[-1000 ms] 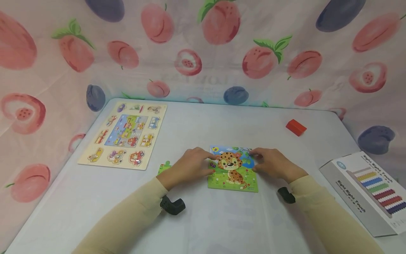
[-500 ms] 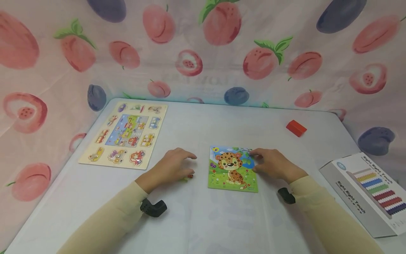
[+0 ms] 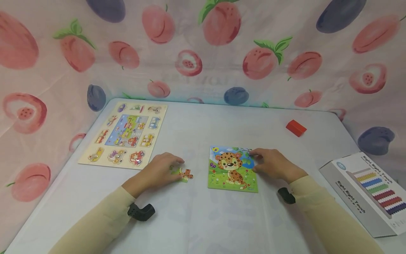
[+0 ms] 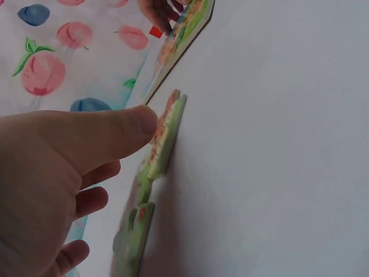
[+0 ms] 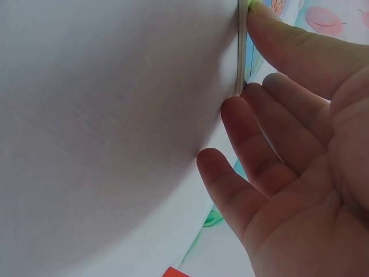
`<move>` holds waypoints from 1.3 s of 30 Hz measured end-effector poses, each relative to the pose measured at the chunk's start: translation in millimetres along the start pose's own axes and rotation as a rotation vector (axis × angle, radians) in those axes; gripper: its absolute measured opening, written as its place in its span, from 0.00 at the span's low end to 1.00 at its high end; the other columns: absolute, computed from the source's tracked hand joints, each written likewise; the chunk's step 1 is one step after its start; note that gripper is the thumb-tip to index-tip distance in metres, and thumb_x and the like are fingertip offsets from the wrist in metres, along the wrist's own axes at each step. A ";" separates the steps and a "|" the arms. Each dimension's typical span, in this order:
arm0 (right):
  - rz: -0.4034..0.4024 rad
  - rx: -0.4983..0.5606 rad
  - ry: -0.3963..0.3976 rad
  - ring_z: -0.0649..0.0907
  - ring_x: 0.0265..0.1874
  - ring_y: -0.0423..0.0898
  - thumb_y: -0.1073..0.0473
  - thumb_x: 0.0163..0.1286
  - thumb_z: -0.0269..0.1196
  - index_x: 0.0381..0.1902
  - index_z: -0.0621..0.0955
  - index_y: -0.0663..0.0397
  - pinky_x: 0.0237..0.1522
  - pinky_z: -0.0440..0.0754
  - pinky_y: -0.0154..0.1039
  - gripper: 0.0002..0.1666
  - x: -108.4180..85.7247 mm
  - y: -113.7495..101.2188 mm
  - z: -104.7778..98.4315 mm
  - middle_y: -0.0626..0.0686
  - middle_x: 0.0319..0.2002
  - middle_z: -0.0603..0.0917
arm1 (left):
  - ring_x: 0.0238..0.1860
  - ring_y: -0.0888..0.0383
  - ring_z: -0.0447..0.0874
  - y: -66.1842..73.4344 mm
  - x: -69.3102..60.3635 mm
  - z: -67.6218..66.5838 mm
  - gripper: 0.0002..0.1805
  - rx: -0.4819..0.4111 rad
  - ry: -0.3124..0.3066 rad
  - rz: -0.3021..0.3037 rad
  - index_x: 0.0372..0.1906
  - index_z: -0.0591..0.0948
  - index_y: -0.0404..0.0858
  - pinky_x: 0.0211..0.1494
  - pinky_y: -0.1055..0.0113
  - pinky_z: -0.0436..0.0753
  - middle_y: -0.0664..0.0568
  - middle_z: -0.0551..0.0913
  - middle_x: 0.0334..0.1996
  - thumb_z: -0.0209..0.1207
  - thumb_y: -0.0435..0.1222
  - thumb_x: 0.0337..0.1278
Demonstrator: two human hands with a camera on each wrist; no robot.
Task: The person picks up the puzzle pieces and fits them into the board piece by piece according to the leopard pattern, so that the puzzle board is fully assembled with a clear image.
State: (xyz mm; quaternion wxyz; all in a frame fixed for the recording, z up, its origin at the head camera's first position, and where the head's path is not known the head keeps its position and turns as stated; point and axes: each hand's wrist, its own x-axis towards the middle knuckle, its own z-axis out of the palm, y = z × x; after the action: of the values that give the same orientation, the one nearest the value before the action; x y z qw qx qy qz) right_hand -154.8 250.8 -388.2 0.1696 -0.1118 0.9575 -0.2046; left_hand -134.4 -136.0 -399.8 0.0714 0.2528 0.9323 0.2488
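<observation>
A square leopard picture puzzle board [image 3: 233, 173] lies face up on the white table. My right hand [image 3: 274, 165] rests at its upper right edge; in the right wrist view its thumb [image 5: 288, 49] touches the picture, with fingertips by the edge. Left of the board, my left hand [image 3: 155, 174] is over a few loose jigsaw pieces [image 3: 186, 174], partly hidden beneath it. They are green and orange-spotted. In the left wrist view the thumb [image 4: 130, 127] overlaps one spotted piece [image 4: 164, 141], while a green piece [image 4: 134, 242] lies nearer the palm.
A wooden vehicle peg puzzle [image 3: 152, 139] lies at the far left. Toward the back right sits a red block [image 3: 296, 128]. A white and grey box [image 3: 364, 197] stands at the right edge. Peach-printed cloth [image 3: 190, 35] hangs behind the table.
My left hand has left the leopard board's left edge and moved left, down to the loose pieces. The right hand stays at the board's right edge.
</observation>
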 end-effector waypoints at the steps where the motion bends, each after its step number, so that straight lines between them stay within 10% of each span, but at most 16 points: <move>1: 0.003 0.000 -0.002 0.74 0.62 0.63 0.60 0.64 0.70 0.68 0.74 0.60 0.63 0.68 0.63 0.35 0.0 -0.1 -0.1 0.65 0.62 0.76 | 0.57 0.49 0.77 -1.2 -1.6 0.2 0.26 -0.002 -0.002 -0.004 0.56 0.83 0.39 0.59 0.51 0.73 0.51 0.83 0.52 0.74 0.43 0.51; 39: 0.007 0.000 0.000 0.73 0.63 0.64 0.60 0.64 0.70 0.68 0.74 0.61 0.64 0.68 0.63 0.35 0.1 -3.1 -0.5 0.66 0.63 0.76 | 0.52 0.51 0.80 -4.8 -8.7 9.0 0.18 -0.042 0.010 -0.020 0.50 0.84 0.37 0.57 0.53 0.77 0.52 0.84 0.47 0.72 0.35 0.53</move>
State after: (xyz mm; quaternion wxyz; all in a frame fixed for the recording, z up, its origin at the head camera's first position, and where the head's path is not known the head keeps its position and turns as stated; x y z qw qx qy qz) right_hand -154.6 248.2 -386.4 0.1706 -0.1083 0.9579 -0.2039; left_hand -126.7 -140.1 -410.0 0.0746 0.2406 0.9297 0.2687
